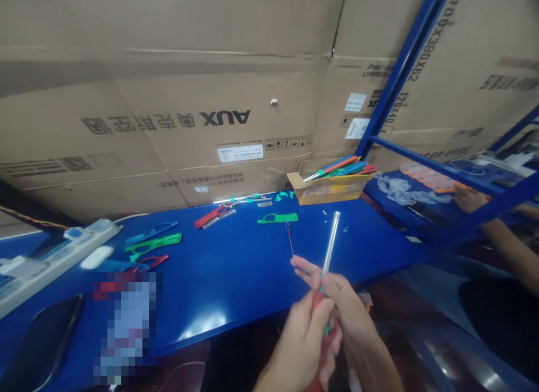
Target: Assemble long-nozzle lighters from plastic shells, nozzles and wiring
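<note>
2 hands hold 1 tool [327, 264] above the near edge of the desk [236, 279]. Left hand [301, 338] fingers are clamped on its red handle [325, 347]; right hand [346, 303] fingers pinch the clear tube [332, 235] base (thin, likely light, stiff and slippery). Best hold: the handle.

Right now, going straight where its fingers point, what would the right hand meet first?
Likely the thin red-topped pin on the blue table, just beyond the right hand; depth unclear.
</note>
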A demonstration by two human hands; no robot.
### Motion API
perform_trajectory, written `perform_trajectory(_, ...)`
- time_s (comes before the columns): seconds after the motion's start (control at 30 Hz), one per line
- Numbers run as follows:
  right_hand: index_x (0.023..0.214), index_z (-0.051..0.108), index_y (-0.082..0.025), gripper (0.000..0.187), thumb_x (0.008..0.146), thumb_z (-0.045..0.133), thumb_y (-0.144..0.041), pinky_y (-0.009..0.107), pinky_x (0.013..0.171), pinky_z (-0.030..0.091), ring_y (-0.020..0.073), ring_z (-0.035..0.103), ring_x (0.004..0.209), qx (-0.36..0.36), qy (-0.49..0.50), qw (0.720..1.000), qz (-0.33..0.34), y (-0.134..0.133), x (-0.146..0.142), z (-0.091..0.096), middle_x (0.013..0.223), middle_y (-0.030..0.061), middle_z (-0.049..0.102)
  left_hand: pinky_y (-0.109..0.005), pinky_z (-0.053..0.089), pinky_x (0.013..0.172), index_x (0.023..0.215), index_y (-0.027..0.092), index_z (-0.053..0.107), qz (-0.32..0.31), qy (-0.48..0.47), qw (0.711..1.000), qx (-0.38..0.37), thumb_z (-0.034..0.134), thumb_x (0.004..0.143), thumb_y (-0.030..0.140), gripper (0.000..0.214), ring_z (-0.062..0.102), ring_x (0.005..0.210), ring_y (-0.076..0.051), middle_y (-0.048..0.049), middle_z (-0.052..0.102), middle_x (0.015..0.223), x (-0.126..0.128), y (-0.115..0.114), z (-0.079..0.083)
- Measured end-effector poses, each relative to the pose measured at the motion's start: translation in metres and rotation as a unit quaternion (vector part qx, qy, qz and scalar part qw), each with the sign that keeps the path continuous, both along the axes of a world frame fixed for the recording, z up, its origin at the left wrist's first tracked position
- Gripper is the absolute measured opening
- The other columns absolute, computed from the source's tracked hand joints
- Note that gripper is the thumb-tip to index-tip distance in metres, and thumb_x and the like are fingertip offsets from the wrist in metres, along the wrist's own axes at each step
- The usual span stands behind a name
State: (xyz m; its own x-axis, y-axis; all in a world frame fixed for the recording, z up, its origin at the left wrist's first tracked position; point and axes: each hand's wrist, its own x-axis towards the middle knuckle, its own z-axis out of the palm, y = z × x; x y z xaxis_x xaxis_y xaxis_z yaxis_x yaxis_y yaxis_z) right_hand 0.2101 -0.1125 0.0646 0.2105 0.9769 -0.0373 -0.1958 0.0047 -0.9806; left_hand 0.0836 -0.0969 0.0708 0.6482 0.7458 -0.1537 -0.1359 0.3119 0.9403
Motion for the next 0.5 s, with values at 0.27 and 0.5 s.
perform_trajectory(0.27,0.117,0.074,-0.022,0.06,0.094,0.046,-0.069,0.047,0.094,0.056,0.0298,0.069,0.109,0.07,-0.137,0.988,-0.004,0.018,0.047,0.001,0.129,0.0137,0.07,-0.018,0.03,0.031,0.094,0.017,0.06,0.017,-0.055,0.987,-0.147,0.058,0.087,0.07,0.054,0.038,0.03,-0.005,0.004,0.053,0.058,0.023,-0.003,-0.012)
perform_trajectory(0.5,0.105,0.077,-0.02,0.056,0.094,0.047,-0.066,0.051,0.091,0.05,0.0322,0.062,0.105,0.017,-0.558,0.791,-0.252,0.057,0.188,-0.072,0.114,0.0162,0.072,-0.02,0.035,0.032,0.113,0.013,0.064,0.153,-0.156,0.944,-0.246,0.057,0.092,0.061,0.053,0.038,0.035,-0.005,0.0045,0.05,0.066,-0.005,0.048,-0.033)
